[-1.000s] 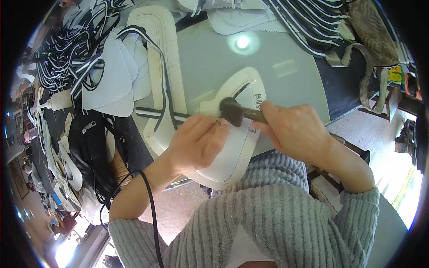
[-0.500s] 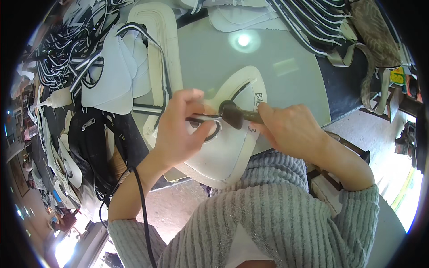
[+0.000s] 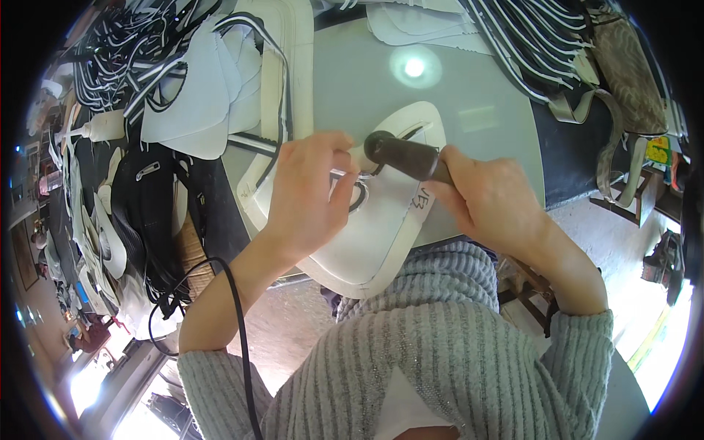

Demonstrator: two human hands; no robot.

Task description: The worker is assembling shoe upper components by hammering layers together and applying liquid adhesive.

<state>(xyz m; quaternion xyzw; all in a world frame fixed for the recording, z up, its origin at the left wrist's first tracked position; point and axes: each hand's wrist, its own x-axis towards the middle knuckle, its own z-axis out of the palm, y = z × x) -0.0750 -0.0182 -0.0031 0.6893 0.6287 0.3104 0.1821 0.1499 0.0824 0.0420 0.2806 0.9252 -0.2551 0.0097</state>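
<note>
Striped trim strip (image 3: 251, 143): pinching with left hand (image 3: 312, 194), clasping hammer (image 3: 405, 155) in right hand (image 3: 493, 199), likely hammering at white panel (image 3: 356, 242), calling for careful aim.

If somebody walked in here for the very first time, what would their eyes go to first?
Probably the dark-headed hammer in the right hand, over the pale curved panel in the middle, with the left hand close to its head. Next might be the tangle of black-and-white strips at the upper left, then the bright round glare near the top, on the shiny grey-green tabletop.
</note>
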